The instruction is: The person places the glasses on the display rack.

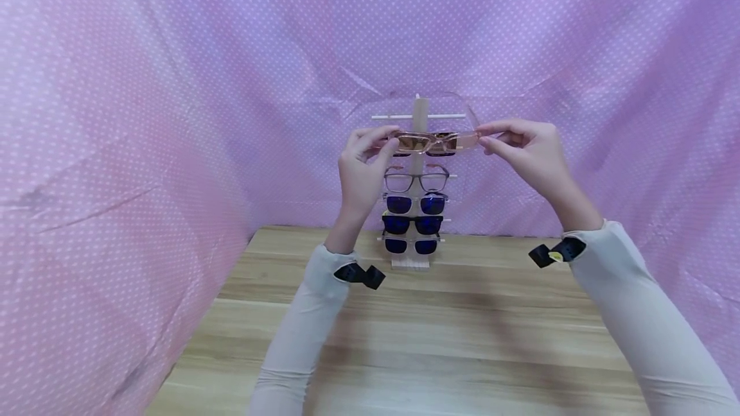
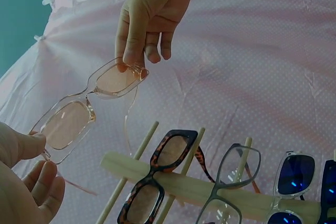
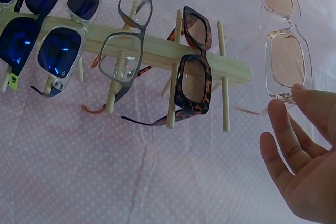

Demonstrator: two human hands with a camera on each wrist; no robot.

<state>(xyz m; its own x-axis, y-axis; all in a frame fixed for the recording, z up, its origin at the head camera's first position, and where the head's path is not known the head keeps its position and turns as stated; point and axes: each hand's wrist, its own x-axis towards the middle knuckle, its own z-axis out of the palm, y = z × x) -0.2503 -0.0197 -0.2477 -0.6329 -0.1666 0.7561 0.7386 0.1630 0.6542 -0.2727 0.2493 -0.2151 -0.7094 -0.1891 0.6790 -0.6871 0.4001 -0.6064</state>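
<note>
Both hands hold one pair of sunglasses (image 1: 467, 140) with a clear frame and peach-tinted lenses. My left hand (image 1: 363, 169) pinches one end of the front by the hinge, thumb against fingers. At the other end, my right hand (image 1: 534, 153) pinches the hinge corner the same way. The thin clear temples extend away toward the backdrop. Behind the sunglasses stands a wooden display rack (image 1: 421, 114) with crosswise pegs. In the wrist views the sunglasses are apart from the rack, beyond its top end. Tortoiseshell sunglasses (image 3: 184, 80) hang on the peg below the topmost one.
Lower on the rack hang grey-framed clear glasses (image 1: 416, 176) and several blue-lensed sunglasses (image 1: 412, 224). The rack's base (image 1: 410, 264) stands on a wood-grain table (image 1: 428, 339). Pink dotted cloth (image 1: 260, 50) surrounds the table's back and sides.
</note>
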